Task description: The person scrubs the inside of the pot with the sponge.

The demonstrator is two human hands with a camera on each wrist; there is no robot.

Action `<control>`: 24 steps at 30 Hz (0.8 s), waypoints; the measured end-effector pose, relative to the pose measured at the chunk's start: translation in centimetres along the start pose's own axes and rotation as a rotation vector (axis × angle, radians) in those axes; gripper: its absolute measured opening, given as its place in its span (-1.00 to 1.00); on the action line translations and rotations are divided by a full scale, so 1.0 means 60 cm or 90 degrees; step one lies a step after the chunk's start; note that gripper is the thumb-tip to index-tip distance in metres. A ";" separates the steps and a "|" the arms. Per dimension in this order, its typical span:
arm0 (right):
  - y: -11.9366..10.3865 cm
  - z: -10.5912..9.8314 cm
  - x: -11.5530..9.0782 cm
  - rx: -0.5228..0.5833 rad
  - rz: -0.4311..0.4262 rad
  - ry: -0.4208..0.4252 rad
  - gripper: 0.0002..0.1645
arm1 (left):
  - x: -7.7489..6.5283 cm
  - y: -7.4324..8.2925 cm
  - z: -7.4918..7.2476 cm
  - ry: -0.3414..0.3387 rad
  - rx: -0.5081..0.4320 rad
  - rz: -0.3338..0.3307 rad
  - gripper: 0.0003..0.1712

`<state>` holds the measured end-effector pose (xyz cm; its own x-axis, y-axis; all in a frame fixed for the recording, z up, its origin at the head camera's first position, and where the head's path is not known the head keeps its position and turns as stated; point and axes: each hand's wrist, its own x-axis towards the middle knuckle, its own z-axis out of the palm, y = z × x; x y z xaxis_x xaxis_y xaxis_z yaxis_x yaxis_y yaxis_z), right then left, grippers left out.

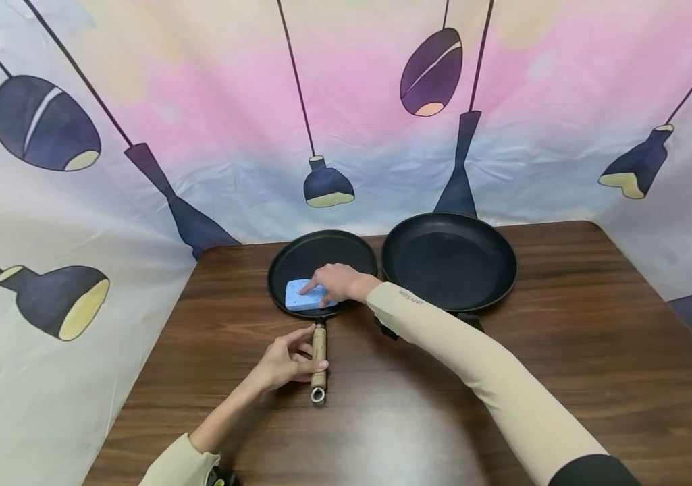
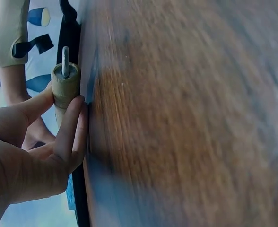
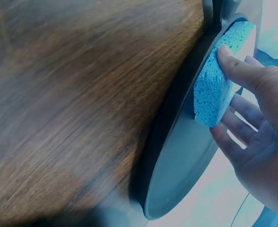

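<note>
My left hand [image 1: 285, 361] pinches the wooden handle [image 1: 319, 344] of a flat black pan [image 1: 321, 246], with the thumb on one side and fingers on the other. In the left wrist view that handle [image 2: 65, 92] points toward the camera, its metal hanging ring on the end. A blue sponge [image 1: 298, 297] lies on the pan's near left part, and my right hand [image 1: 338, 280] holds it from above. The right wrist view has the thumb against the edge of the porous sponge [image 3: 210, 94] and fingers over its top, the pan [image 3: 177, 175] beneath.
A larger, deeper black frying pan [image 1: 449, 263] stands close to the right, its handle partly hidden by my right sleeve [image 1: 473, 358]. Both pans sit near the back edge of a brown wooden table [image 1: 230, 317]. Behind hangs a lamp-patterned cloth [image 1: 218, 101].
</note>
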<state>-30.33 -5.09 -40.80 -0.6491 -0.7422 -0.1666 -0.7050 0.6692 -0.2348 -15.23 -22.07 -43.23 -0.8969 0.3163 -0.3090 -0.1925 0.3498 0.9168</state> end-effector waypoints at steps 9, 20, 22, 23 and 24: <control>-0.005 0.003 0.000 -0.009 0.033 0.009 -0.32 | 0.007 0.001 -0.003 -0.014 0.022 0.005 0.02; -0.003 -0.015 0.007 -0.020 0.032 0.004 -0.32 | 0.011 0.016 -0.017 -0.016 0.035 -0.003 0.03; -0.005 -0.010 0.003 -0.031 0.025 -0.003 -0.32 | 0.005 0.011 -0.012 -0.023 0.030 0.000 0.05; -0.006 -0.006 0.001 -0.038 0.019 -0.004 -0.32 | 0.001 0.007 -0.009 -0.024 0.027 0.001 0.06; -0.007 -0.002 -0.003 -0.045 0.012 -0.005 -0.33 | -0.003 0.004 -0.005 -0.025 0.025 0.002 0.06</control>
<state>-29.96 -5.27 -40.53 -0.6608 -0.7292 -0.1778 -0.7108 0.6841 -0.1639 -15.23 -22.30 -42.88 -0.8813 0.3516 -0.3157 -0.1725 0.3827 0.9076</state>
